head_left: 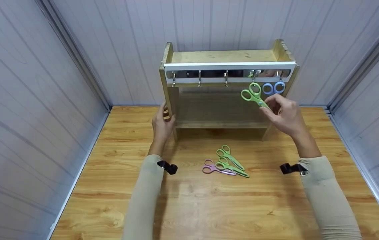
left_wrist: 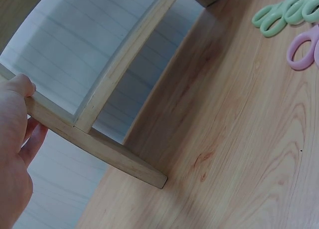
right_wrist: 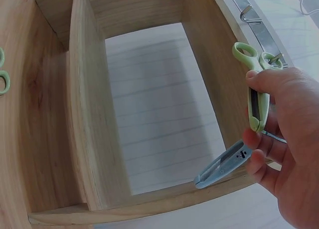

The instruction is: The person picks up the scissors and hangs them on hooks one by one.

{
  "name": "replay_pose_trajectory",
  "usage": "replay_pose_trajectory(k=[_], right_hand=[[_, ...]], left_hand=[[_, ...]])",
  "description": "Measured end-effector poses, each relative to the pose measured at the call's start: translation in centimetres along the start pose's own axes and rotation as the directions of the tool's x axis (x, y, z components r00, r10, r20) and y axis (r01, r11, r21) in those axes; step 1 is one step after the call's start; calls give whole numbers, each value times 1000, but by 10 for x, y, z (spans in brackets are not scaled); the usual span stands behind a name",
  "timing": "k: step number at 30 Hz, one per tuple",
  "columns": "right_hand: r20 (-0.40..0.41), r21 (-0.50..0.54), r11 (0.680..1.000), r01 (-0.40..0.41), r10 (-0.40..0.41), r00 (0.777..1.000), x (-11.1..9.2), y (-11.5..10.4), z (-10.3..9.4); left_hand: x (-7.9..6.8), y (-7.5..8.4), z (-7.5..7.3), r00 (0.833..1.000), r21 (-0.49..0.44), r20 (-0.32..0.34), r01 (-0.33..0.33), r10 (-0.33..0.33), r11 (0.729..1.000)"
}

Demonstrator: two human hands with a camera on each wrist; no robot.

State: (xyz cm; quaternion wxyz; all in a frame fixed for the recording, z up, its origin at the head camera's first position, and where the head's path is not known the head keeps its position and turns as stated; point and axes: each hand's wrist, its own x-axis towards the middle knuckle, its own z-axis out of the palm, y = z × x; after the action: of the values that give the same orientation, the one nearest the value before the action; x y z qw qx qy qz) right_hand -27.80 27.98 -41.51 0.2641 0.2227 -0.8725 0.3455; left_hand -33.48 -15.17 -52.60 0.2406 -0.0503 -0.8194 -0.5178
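Green scissors (head_left: pixel 256 95), blue scissors (right_wrist: pixel 222 165) and pink scissors (head_left: pixel 214 168) show smooth plastic handles. Shiny metal hooks (head_left: pixel 226 78) front a mirror-bright strip (head_left: pixel 209 73) on the rack (head_left: pixel 222 56) of pale, matt, grained wood. The wood-grain worktop (head_left: pixel 209 206) bears a soft gloss; cloth sleeves (head_left: pixel 144 200) look matt, the panelled wall (head_left: pixel 242 23) smooth.

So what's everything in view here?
Shelf: one, tan, centre
Surface: one, brown, beneath shelf
Hook rail: one, white, shelf's upper front
Hooks: five, silver, along the rail
Hung scissors: one, blue, rightmost hook
Held scissors: one, green, at next hook
Loose scissors: two green, one pink, on the surface
Walls: three, whitish, back and sides
Sleeves: two, beige, lower view
Wrist cameras: two, black, at sleeve ends
Left hand: one, bare, shelf's left side
Right hand: one, bare, on held scissors
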Motion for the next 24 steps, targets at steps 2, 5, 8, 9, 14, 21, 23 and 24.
replay_pose_trajectory(k=[2,5,8,9,14,21,23,24], right_hand=[[7,8,1000,-7,7,1000,0,-1,1],[17,14,1000,-11,11,1000,-1,-1,3],[17,20,1000,-12,12,1000,-2,-1,6],[15,23,1000,-12,11,1000,-3,-1,7],[19,34,999,-21,20,1000,-4,-1,11],[36,33,999,-43,42,998,-8,-3,14],[42,38,998,-50,49,998,-9,-2,16],[44,38,998,-53,51,998,-9,-1,17]], left_hand=[[0,0,0,1000,-1,3,7,-7,1000],[0,0,0,1000,-7,6,11,-11,1000],[0,-1,1,1000,-13,10,12,-12,1000],[1,-1,1,1000,-13,11,12,-12,1000],[1,-1,1,1000,-18,11,14,-14,1000],[1,-1,2,1000,-13,7,4,-4,1000],[1,-1,2,1000,-11,5,4,-4,1000],[1,-1,2,1000,-10,4,3,-3,1000]])
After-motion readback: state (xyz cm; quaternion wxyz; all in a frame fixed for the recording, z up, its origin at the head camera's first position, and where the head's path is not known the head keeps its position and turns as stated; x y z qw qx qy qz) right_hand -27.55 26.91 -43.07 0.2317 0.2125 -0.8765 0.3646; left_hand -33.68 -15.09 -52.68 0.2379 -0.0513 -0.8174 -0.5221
